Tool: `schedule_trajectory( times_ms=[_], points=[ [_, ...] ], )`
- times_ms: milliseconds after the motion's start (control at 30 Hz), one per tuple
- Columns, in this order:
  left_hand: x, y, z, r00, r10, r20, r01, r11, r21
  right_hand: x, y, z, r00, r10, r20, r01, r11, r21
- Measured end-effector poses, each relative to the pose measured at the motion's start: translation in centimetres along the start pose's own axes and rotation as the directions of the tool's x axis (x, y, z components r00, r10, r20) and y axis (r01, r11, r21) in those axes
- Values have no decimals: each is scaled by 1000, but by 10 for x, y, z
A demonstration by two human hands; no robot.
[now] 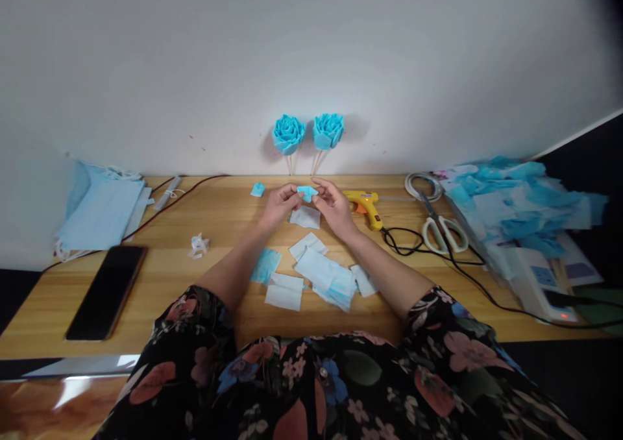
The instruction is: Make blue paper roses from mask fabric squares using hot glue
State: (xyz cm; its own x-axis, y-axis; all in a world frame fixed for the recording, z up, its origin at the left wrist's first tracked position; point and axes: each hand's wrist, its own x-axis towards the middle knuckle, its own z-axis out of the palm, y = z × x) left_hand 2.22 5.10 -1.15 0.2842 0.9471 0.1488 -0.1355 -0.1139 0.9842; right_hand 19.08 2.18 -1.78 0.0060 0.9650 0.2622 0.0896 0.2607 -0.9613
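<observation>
Between my two hands is a small folded piece of blue mask fabric point(307, 193), held up over the middle of the table. My left hand point(282, 204) pinches its left end, and my right hand point(333, 206) grips its right end with thumb and fingers. A white fabric square point(305, 217) lies just below them. Nearer to me are several cut squares point(285, 291) and a larger pale blue piece point(325, 272). One small folded blue petal point(258, 189) sits left of my left hand. A yellow glue gun point(363, 207) lies right of my right hand.
Two blue fabric roses point(289, 135) on sticks lean against the wall. At left are stacked face masks point(102, 213), a phone point(107, 293) and a crumpled scrap point(198, 246). At right are scissors point(442, 228), a cable point(467, 278), a power strip point(538, 284) and piled blue fabric point(520, 200).
</observation>
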Motion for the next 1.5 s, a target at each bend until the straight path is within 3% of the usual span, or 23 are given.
schedule_trajectory(
  times_ms=[633,1033,1200,1500],
  points=[
    [0,0,-2,998,12,60,-19,993,114,0,0,1,1000,-1,14,2,1000,-23],
    [3,-7,-2,999,39,20,-41,994,101,-2,-2,4,996,-45,78,53,993,-103],
    [1,-4,-3,1000,0,-2,0,996,88,-4,-6,1,995,-1,97,8,997,-71],
    [0,-2,-1,999,-44,14,43,997,67,-3,-6,2,1000,-22,17,23,999,-46]
  ],
)
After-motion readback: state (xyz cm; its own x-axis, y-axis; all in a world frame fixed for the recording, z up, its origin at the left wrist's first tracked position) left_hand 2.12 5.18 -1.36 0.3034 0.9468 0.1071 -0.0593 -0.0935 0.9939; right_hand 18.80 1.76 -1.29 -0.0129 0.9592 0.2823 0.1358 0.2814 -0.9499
